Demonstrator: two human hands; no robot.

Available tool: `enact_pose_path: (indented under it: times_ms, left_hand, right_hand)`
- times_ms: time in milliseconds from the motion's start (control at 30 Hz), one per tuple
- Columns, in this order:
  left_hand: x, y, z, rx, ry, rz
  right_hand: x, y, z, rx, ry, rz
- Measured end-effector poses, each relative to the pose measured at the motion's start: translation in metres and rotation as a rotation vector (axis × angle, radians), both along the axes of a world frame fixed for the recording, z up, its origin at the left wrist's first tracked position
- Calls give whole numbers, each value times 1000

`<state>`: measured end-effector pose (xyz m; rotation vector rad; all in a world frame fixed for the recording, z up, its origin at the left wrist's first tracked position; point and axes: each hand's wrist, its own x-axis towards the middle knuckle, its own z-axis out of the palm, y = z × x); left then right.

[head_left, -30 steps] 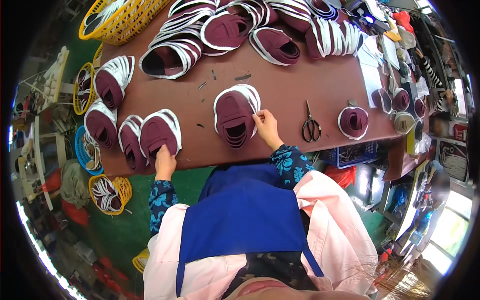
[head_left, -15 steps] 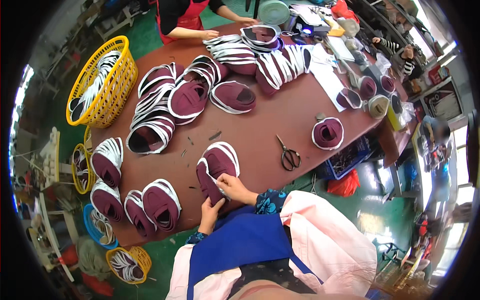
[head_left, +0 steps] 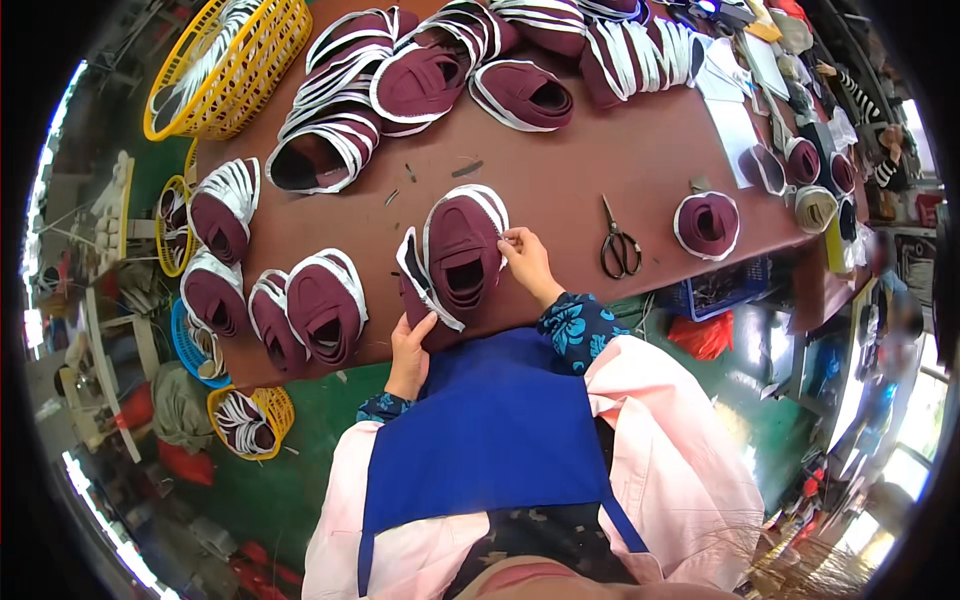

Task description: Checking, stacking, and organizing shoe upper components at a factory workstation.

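Observation:
At the table's near edge, my left hand (head_left: 408, 350) grips the lower end of a single maroon shoe upper (head_left: 412, 296) with white edging. It stands tilted on its side, its dark inner face partly showing. Just right of it lies a small stack of maroon shoe uppers (head_left: 462, 235), the top one with a strap across its opening. My right hand (head_left: 530, 265) has its fingertips pinched at the white edge on the stack's right side. Further right, black-handled scissors (head_left: 620, 252) lie on the table, touched by neither hand.
More stacked uppers (head_left: 325, 305) sit at the table's left, with larger piles (head_left: 420, 85) along the back. A yellow basket (head_left: 235, 90) stands beyond the far left edge. Another small stack (head_left: 706, 225) rests at the right, above a blue crate (head_left: 715, 290). Dark scraps (head_left: 468, 169) litter the tabletop.
My right hand has left the single upper and moved right to the stack's edge. The upper in my left hand has come away from the stack, turned on its side. The view has tilted down.

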<state>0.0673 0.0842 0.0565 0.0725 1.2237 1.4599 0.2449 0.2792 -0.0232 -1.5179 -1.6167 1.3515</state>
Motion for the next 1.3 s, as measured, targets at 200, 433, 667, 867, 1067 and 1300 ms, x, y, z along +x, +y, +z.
enact_pose_path:
  times_ms: [200, 433, 667, 867, 1067, 1300]
  left_hand:
    - [2, -9, 11, -13, 37, 19]
    - [7, -2, 10, -18, 201, -65]
    - [13, 4, 2, 1, 333, -135]
    - [0, -4, 29, 17, 1157, -221]
    - [-34, -51, 42, -462, 1634, -224]
    - [-111, -75, -25, -618, 1721, -302]
  right_hand:
    - [-8, 4, -10, 8, -1, -12]
    - [-9, 9, 0, -106, 84, -8]
    - [-20, -24, 31, -180, 268, -5]
    - [-10, -6, 19, -489, 416, 133]
    - [7, -7, 12, -613, 605, -38]
    - [6, -2, -6, -611, 514, -3]
